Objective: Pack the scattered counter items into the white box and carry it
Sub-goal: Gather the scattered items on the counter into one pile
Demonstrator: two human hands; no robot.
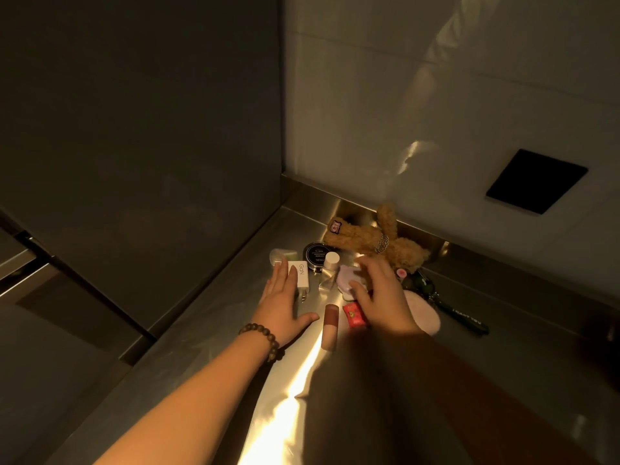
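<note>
Small items lie scattered in the corner of a steel counter [208, 364]. My left hand [285, 303] lies flat with straight fingers on a white charger [300, 273]. My right hand [382, 297] hovers with spread fingers over a lilac case [347, 280], a red packet [354, 315] and a pink round pad [424, 315]. A brown plush toy [372, 239] lies against the back wall. A black round tin [315, 255], a white cap [332, 260], a pale green case [283, 256] and a brown tube [330, 325] lie between. No white box is in view.
A dark green strap with keys [459, 313] lies right of the pad. A black square panel [536, 181] is set in the white wall. A dark cabinet side [134, 129] bounds the counter on the left. Bare steel runs toward me and to the right.
</note>
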